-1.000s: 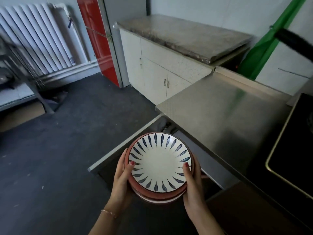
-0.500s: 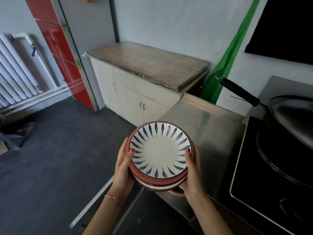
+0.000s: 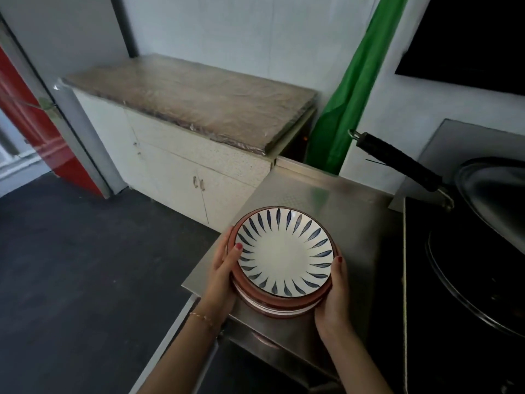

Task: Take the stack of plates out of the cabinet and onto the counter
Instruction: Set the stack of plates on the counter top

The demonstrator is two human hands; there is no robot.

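Here, both hands are gripping the plates (image 3: pixel 284 254) from either side over the steel worktop (image 3: pixel 360 223). The left hand (image 3: pixel 223 268) is curling around the stack's left edge, thumb lying on the top plate's rim; the right hand (image 3: pixel 333 294) is cupping the stack's near right edge, thumb pressing against the brown rim. The top plate is showing a white face ringed with dark blue leaf strokes, and brown-rimmed plates are sitting beneath it. The stack is sitting low over the worktop's near left corner; whether its base is touching the steel is hard to tell. Right of the plates, a black stove (image 3: pixel 454 280) is carrying a pan (image 3: pixel 494 200) whose black handle (image 3: pixel 397 160) is pointing toward a green cloth (image 3: pixel 349 89) hanging beyond the plates. Left of and beyond the plates, a white cabinet (image 3: pixel 159 155) is standing under a brown slab top (image 3: pixel 193 95).
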